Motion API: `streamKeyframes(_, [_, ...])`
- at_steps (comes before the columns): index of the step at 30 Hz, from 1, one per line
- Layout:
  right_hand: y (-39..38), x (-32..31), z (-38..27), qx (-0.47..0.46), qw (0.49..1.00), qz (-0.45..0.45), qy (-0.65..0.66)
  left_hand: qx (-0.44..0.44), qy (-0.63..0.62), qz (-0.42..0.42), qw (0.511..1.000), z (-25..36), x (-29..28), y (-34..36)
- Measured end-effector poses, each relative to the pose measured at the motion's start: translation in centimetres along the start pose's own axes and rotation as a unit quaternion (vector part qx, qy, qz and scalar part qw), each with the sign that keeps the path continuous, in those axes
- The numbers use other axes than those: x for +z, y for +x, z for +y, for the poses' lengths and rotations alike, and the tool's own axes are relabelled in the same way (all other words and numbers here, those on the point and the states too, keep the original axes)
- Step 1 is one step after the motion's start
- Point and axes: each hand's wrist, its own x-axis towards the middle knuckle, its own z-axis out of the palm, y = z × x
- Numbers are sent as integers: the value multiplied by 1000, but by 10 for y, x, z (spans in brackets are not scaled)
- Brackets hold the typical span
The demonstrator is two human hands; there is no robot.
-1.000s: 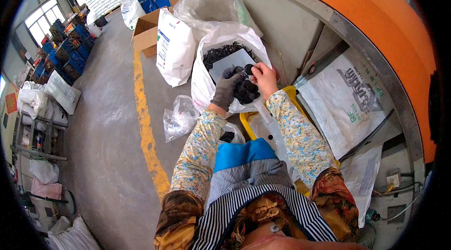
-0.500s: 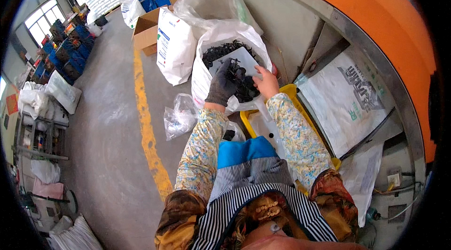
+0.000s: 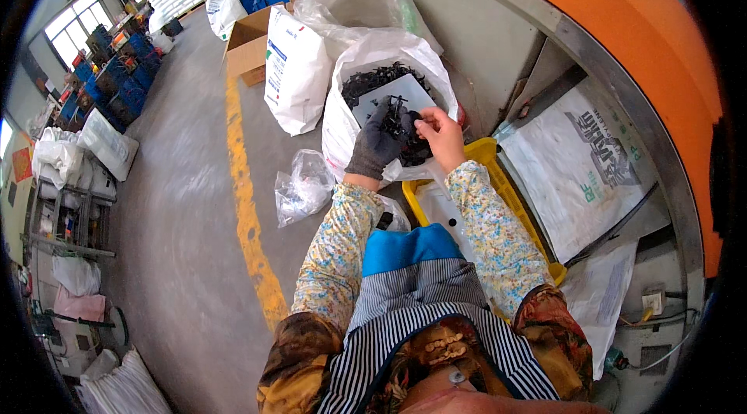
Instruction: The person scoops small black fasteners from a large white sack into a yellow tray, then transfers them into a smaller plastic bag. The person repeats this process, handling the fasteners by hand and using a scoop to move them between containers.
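My left hand (image 3: 373, 143), in a dark grey glove, is closed around a cluster of small black plastic parts (image 3: 399, 120) on thin stems. My bare right hand (image 3: 443, 138) meets it from the right, thumb and fingertips pinched on a black part at the cluster's edge. Both hands are over an open white sack (image 3: 339, 130). Black plastic pieces (image 3: 369, 84) fill the sack's far side, and more lie below my hands. A flat pale grey panel (image 3: 412, 89) rests on them, partly hidden by my hands.
A yellow crate (image 3: 486, 151) stands right of the sack, below my right forearm. Left are an upright white sack (image 3: 294, 75), a clear plastic bag (image 3: 302, 190) and a cardboard box (image 3: 247, 48). An orange machine (image 3: 622, 17) borders the right; a yellow line (image 3: 247, 227) crosses the floor.
The right hand's fingers have moved in closer to the left hand and now pinch at the black cluster. The whole view has shifted slightly.
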Motion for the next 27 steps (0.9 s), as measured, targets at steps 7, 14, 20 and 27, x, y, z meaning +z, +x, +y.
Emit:
streamKeyframes(7, [1,-8,7,51,991,25,-124,74,59,-44,995,-2,-9,-2])
streamKeyframes(14, [-23,16,-36,-197,954,-68,-217,125,89,-99,983,-6,-10,-9])
streamKeyframes(20, [-30,23,-43,-341,898,-24,-277,195,80,-83,974,-14,10,-16])
streamKeyframes(27, [-35,31,-36,-294,915,34,-273,210,37,-107,971,-23,24,-25])
